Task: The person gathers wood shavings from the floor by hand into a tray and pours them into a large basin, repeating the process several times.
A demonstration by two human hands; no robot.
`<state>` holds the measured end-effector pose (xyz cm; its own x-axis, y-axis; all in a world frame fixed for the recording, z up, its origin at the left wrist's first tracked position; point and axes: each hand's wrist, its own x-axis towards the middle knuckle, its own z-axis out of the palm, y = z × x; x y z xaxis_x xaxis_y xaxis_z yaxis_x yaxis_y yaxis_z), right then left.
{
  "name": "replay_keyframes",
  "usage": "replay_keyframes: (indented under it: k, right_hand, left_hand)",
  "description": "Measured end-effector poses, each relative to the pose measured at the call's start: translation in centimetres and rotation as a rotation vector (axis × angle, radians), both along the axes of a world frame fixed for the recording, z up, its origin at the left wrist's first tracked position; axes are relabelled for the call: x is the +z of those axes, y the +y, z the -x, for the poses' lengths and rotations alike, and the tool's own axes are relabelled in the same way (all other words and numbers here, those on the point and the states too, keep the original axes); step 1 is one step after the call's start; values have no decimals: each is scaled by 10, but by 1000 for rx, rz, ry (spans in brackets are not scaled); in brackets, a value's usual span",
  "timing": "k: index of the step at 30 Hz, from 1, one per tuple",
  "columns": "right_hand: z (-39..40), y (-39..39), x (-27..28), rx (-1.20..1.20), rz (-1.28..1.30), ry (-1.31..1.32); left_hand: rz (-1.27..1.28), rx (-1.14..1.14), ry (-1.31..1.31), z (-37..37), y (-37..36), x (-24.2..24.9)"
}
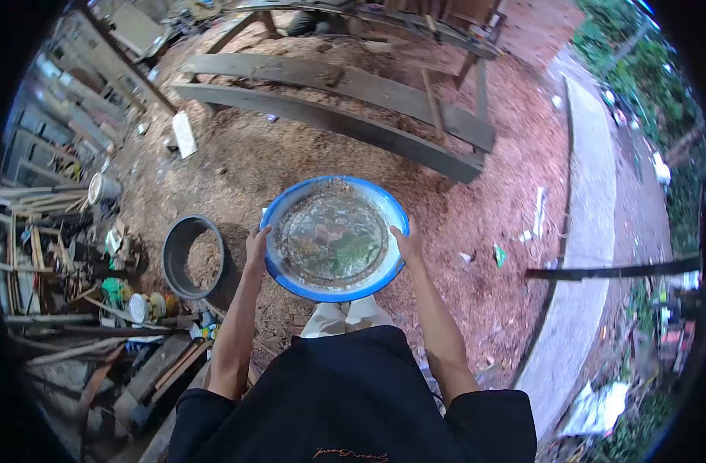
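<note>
One basin [336, 295]: round, blue rim, whitish sloping wall, flat bottom mottled grey, brown and green. Held out before the black shirt [345, 393], above shavings-strewn ground [253, 162]. Left hand [257, 245] and right hand [408, 245] pinch opposite sides of the rim, thumbs on top.

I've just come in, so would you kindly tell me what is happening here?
A person holds a blue-rimmed basin, the left hand and right hand gripping opposite sides. A dark tub, partly filled with what look like wood shavings, stands at the person's left. Long wooden planks lie ahead.
</note>
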<state>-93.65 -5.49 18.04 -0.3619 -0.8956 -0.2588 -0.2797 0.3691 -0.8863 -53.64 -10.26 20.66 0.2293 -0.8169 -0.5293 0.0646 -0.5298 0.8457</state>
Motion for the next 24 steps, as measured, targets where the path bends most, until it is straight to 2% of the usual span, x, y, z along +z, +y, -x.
replay_keyframes:
  k: [2, 3, 5, 8, 11, 12, 15, 18, 21, 23, 24]
  right_hand:
    - [9, 10, -5, -133, 21, 331]
    - [15, 19, -7, -159, 11, 344]
    - [34, 35, -10, -140, 35, -15]
    - [31, 40, 18, -184, -69, 48]
    - [65, 57, 13, -200, -23, 26]
    - [69, 59, 27, -204, 1, -58]
    - [94, 57, 34, -182, -24, -44]
    - [148, 38, 7, -92, -27, -71]
    - [210, 18, -15, 43, 23, -57]
    - [260, 8, -20, 108, 42, -30]
    - [278, 9, -23, 161, 64, -39]
  left_hand:
    - [54, -73, 73, 10, -15, -12]
    - [114, -118, 135, 12, -23, -18]
    - [137, -218, 157, 21, -32, -30]
    - [66, -212, 146, 49, -35, 24]
    - [41, -257, 339, 79, -20, 23]
    - [7, -249, 295, 86, -16, 17]
    - [81, -198, 266, 109, -2, 7]
    - [137, -141, 279, 140, 10, -12]
    - [91, 27, 189, 210, 43, 7]
    - [107, 11, 430, 265, 73, 26]
    - [103, 56, 419, 284, 85, 18]
